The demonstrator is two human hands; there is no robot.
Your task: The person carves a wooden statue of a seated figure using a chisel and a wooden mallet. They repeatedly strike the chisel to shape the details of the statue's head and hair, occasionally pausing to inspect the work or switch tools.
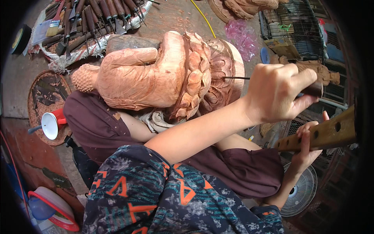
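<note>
A carved wooden seated figure [136,80] with a knobbly curled head lies on its side across my lap. Its lotus-petal base [224,66] points to the right. My left hand [278,91] reaches across from the left, closed around the dark handle of a carving chisel [237,77]. The thin shaft runs left, and its tip meets the petals of the base. Lower right, my right hand [306,146] is wrapped around a long yellowish-brown bar [331,130] with a row of round holes. The bar stands apart from the chisel handle's end.
Several wooden-handled chisels [91,21] and a paintbrush [53,27] lie on a sack at upper left. A round tray of chips [37,107] and a red-and-white cup [50,124] are left. Pink plastic [241,39], wire cages [292,23] and a fan [302,191] lie right.
</note>
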